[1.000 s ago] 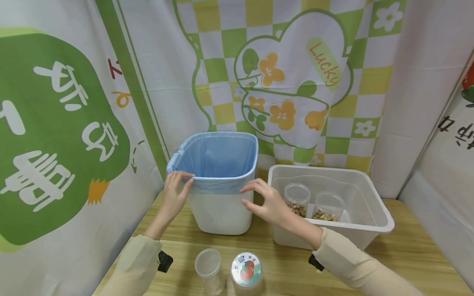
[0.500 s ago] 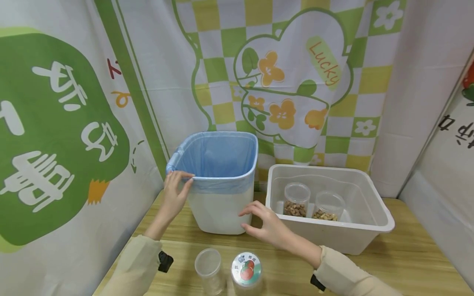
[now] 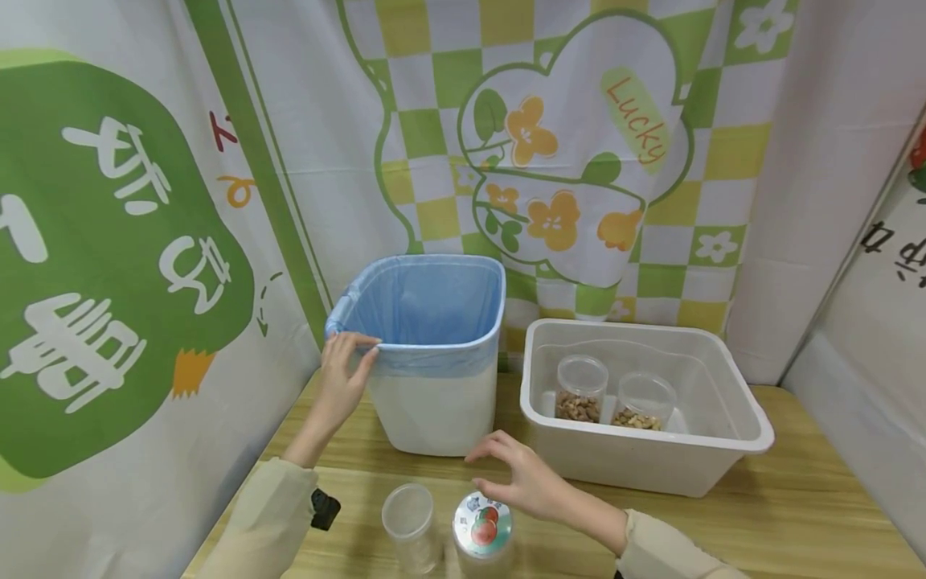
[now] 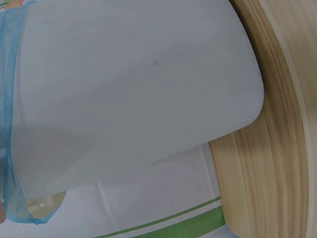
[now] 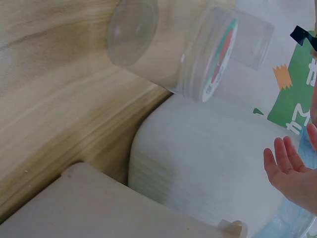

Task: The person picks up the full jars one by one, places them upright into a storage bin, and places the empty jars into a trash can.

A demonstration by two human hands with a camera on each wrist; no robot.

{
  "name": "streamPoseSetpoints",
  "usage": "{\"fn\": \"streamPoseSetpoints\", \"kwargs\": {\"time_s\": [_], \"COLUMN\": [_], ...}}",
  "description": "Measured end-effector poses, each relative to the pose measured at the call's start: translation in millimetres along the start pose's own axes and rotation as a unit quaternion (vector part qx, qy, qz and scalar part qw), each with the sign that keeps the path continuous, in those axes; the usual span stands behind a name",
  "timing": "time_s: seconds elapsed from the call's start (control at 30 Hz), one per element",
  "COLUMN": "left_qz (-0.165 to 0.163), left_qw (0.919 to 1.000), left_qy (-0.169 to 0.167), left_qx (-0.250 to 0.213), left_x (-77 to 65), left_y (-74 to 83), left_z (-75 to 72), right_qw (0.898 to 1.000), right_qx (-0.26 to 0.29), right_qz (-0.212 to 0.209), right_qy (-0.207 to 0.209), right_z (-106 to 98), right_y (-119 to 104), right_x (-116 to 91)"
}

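Note:
My left hand (image 3: pixel 343 378) grips the front left rim of a white trash bin (image 3: pixel 434 414), its thumb at the front of the rim. A blue bin liner (image 3: pixel 441 301) lines the bin and folds over its rim. My right hand (image 3: pixel 524 480), holding nothing, hovers with bent fingers just above a clear jar (image 3: pixel 483 527) whose lid bears a tomato picture. Left of that jar stands a clear plastic jar (image 3: pixel 409 523) with no visible contents. In the right wrist view, the lidded jar (image 5: pixel 171 44) lies ahead of the hand (image 5: pixel 292 173).
A white plastic tub (image 3: pixel 637 458) stands right of the bin. Inside it are a jar of brown nuts (image 3: pixel 579 394) and a jar of paler nut pieces (image 3: pixel 644 402). The wooden table (image 3: pixel 803 466) meets printed curtains (image 3: pixel 550 153) behind and at both sides.
My right hand has come down and toward me, from beside the bin's right side to above the tomato-lid jar. The tub's near left corner has swung back slightly. My left hand stays on the rim.

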State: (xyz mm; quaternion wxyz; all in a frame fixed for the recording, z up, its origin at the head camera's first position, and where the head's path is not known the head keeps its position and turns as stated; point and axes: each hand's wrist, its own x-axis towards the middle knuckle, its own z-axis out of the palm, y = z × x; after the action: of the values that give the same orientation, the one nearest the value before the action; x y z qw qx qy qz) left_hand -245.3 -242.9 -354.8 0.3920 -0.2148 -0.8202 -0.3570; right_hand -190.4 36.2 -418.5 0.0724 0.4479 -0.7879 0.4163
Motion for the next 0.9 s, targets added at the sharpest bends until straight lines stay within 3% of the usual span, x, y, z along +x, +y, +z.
{"fn": "streamPoseSetpoints", "kwargs": {"time_s": [0.3,0.9], "left_qz": [0.008,0.006], "left_qw": [0.9999,1.0], "left_qy": [0.005,0.0], "left_qx": [0.004,-0.003], "left_x": [0.9,0.1], "left_y": [-0.3,-1.1], "left_z": [1.4,0.9], "right_qw": [0.998,0.993], "right_qx": [0.007,-0.003], "right_qz": [0.038,0.073], "right_qy": [-0.049,-0.093], "right_z": [9.0,24.1], "right_y": [6.4,22.4], "right_x": [-15.7,-38.0]}}
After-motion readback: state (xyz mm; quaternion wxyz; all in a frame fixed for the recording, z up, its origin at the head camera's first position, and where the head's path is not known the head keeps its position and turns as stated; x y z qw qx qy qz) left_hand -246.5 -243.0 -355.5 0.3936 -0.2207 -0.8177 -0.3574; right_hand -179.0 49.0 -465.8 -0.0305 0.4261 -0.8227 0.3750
